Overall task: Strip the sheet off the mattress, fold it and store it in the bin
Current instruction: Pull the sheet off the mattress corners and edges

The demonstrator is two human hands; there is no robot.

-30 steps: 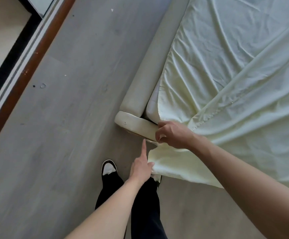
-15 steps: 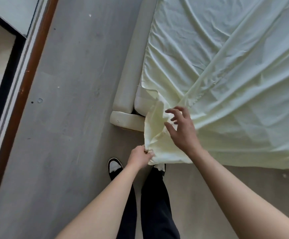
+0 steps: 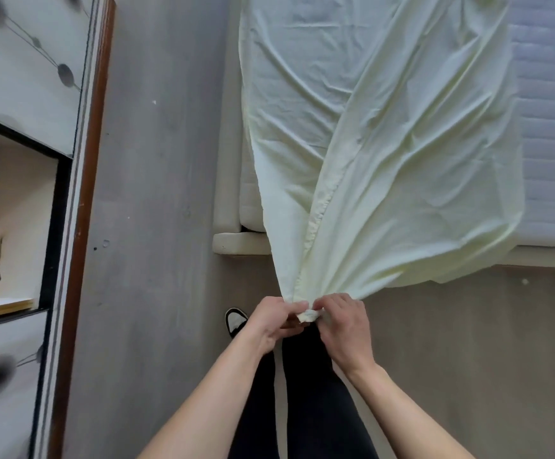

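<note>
I pinch one corner of the pale yellow sheet (image 3: 385,160) between left hand (image 3: 274,321) and right hand (image 3: 344,326), the rest trailing ahead across the half-bared mattress (image 3: 554,127); folding and binning remain.

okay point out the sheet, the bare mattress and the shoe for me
sheet (image 3: 385,160): head view, on the wrinkled middle of the cloth.
mattress (image 3: 551,127): head view, on the uncovered quilted top.
shoe (image 3: 234,321): head view, on the white toe.
</note>
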